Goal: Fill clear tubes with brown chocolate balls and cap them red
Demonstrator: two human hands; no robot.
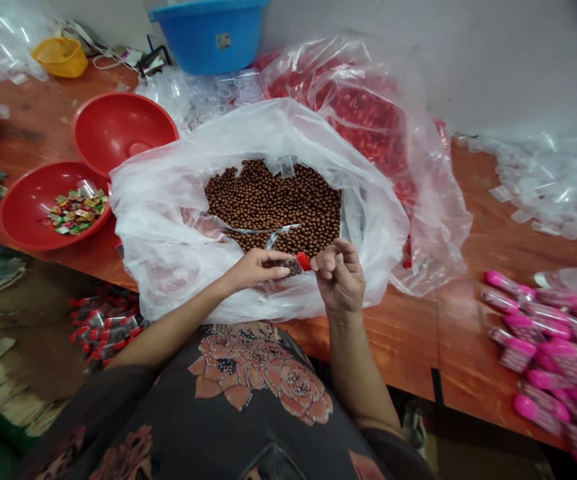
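Plain pale-grey wall (493, 60), reddish-brown table (461, 327) along it, soft light, dimness underneath

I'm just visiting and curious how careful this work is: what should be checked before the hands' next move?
1. Small clear plastic container gripped by left-hand fingers: ok.
2. Brown contents showing through its side: ok.
3. Bright red plastic cap tight: cannot tell; it sits on the end.
4. Right-hand fingers touching the cap: cannot tell; they're close beside it.
5. White translucent plastic bag open, its small round brown balls exposed: ok.
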